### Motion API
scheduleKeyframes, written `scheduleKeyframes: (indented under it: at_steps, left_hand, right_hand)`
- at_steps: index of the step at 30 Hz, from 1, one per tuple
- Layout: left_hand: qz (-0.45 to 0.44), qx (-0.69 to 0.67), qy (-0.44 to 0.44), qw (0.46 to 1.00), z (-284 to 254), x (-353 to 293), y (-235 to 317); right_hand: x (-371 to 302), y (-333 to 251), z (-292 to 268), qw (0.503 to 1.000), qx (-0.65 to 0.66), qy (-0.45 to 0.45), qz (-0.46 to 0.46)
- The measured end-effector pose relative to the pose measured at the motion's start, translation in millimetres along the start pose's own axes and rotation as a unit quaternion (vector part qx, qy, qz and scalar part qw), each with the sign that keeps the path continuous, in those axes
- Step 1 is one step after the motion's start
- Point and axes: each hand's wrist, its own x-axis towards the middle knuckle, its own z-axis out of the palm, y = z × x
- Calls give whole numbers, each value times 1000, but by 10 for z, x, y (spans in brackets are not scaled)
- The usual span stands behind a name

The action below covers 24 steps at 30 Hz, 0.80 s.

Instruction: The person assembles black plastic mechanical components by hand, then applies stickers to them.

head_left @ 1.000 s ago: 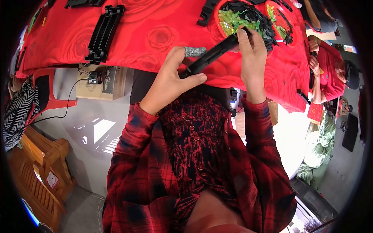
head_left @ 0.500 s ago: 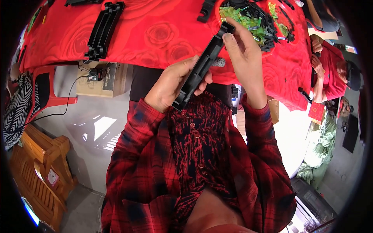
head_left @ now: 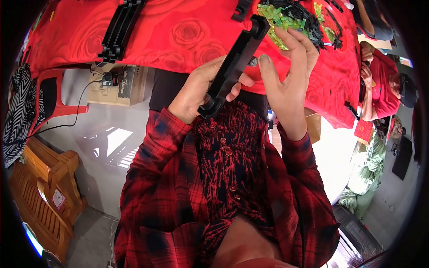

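Observation:
A long black plastic bar [head_left: 234, 64] is held upright and tilted in front of my chest. My left hand [head_left: 196, 91] grips its lower end. My right hand [head_left: 288, 58] touches its upper half, thumb near the middle and fingers spread beside the top end. Behind the hands lies a pile of small green and black parts [head_left: 290, 18] on a table with a red rose-patterned cloth [head_left: 178, 31].
A stack of similar black bars [head_left: 118, 31] lies on the cloth at the left. A red chair [head_left: 49, 96] and wooden furniture [head_left: 38, 192] stand at the left. A cardboard box [head_left: 118, 85] sits under the table. Another person in red [head_left: 380, 85] sits at the right.
The bar has swung from lying across the table edge to standing nearly upright, and both hands have drawn it closer to my chest.

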Motion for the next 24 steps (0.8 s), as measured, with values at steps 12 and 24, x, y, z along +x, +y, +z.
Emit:
scheduleKeyframes:
  at_steps: [12, 24]
  left_hand:
    - [15, 32, 8, 999, 58, 3, 11]
    - [21, 14, -32, 999, 8, 20, -18]
  right_hand:
    - [-69, 61, 55, 991, 102, 3, 83]
    - [-106, 124, 43, 989, 127, 18, 74]
